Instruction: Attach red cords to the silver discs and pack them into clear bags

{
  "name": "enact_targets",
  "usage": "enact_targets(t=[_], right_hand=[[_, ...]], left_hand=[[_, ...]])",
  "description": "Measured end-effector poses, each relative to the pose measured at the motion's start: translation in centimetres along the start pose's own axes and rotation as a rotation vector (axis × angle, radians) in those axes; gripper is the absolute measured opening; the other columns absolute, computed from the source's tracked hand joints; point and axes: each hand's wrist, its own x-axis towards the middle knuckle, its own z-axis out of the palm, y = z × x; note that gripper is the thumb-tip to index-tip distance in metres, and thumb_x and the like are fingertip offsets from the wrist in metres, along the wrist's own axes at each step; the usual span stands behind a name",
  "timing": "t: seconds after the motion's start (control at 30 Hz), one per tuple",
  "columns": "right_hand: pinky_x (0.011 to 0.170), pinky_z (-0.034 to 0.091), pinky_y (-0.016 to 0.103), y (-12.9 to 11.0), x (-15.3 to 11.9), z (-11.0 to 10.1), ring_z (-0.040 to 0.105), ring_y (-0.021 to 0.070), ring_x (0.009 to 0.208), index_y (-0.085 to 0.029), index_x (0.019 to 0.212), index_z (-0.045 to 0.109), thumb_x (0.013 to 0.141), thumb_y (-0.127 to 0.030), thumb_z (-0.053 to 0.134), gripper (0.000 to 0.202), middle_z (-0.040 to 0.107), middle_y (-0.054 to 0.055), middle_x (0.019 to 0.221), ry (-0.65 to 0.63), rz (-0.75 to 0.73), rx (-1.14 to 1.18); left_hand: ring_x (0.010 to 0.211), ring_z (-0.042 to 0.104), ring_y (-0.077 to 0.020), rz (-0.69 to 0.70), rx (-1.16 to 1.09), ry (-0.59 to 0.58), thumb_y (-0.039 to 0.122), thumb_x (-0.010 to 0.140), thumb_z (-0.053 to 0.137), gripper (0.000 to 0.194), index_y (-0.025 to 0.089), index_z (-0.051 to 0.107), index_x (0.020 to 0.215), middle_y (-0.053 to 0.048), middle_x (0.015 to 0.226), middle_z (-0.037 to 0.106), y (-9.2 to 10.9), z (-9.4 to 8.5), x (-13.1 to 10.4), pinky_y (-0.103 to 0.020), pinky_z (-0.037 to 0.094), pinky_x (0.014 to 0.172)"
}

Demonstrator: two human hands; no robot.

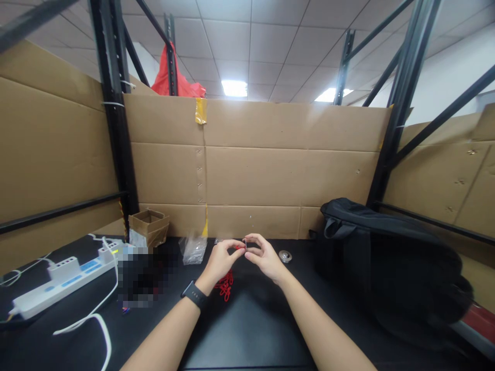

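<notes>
My left hand, with a dark watch on its wrist, is closed in a pinch on a bit of red cord. Facing it, my right hand has thumb and fingers curled around a small, thin, silvery piece, perhaps a ring; its exact shape is too small to make out. The fingertips of both hands meet or nearly meet above the black table. Below and beside my left hand, a bundle of looped red cord lies on the table, partly hidden by that hand.
Right of my hands lies a roll of tape. A clear plastic bag and a small cardboard box stand at the back left, near a white power strip with cables. A large black bag fills the right side.
</notes>
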Motion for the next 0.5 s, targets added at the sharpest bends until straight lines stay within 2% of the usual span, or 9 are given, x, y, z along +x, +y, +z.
enact_targets(t=[0.13, 0.37, 0.5], right_hand=[[0.098, 0.05, 0.041, 0.03, -0.08, 0.06, 0.067, 0.0194, 0.102, -0.028, 0.119, 0.055, 0.077, -0.024, 0.076, 0.047, 0.056, 0.006, 0.127, -0.001, 0.003, -0.001], [0.097, 0.052, 0.042, 0.34, -0.01, 0.22, 0.067, 0.0192, 0.101, -0.027, 0.118, 0.055, 0.076, -0.025, 0.077, 0.048, 0.057, 0.007, 0.127, 0.015, -0.017, -0.04], [0.094, 0.054, 0.041, 0.21, -0.03, 0.51, 0.068, 0.0201, 0.1, -0.026, 0.115, 0.056, 0.074, -0.026, 0.079, 0.048, 0.059, 0.008, 0.125, 0.04, -0.013, -0.059]], left_hand=[[0.09, 0.069, -0.0213, -0.004, -0.004, -0.018, 0.033, 0.083, 0.067, 0.018, 0.021, 0.075, 0.093, -0.005, 0.096, 0.076, -0.06, 0.0, 0.04, -0.031, 0.05, 0.086], [0.087, 0.067, -0.0196, -0.004, 0.078, 0.031, 0.035, 0.087, 0.062, 0.016, 0.023, 0.073, 0.088, -0.001, 0.092, 0.075, -0.05, 0.44, -0.24, -0.03, 0.047, 0.086], [0.091, 0.066, -0.02, 0.004, 0.064, 0.063, 0.032, 0.085, 0.064, 0.014, 0.021, 0.072, 0.085, -0.003, 0.095, 0.074, -0.59, 0.58, -0.18, -0.03, 0.047, 0.087]])
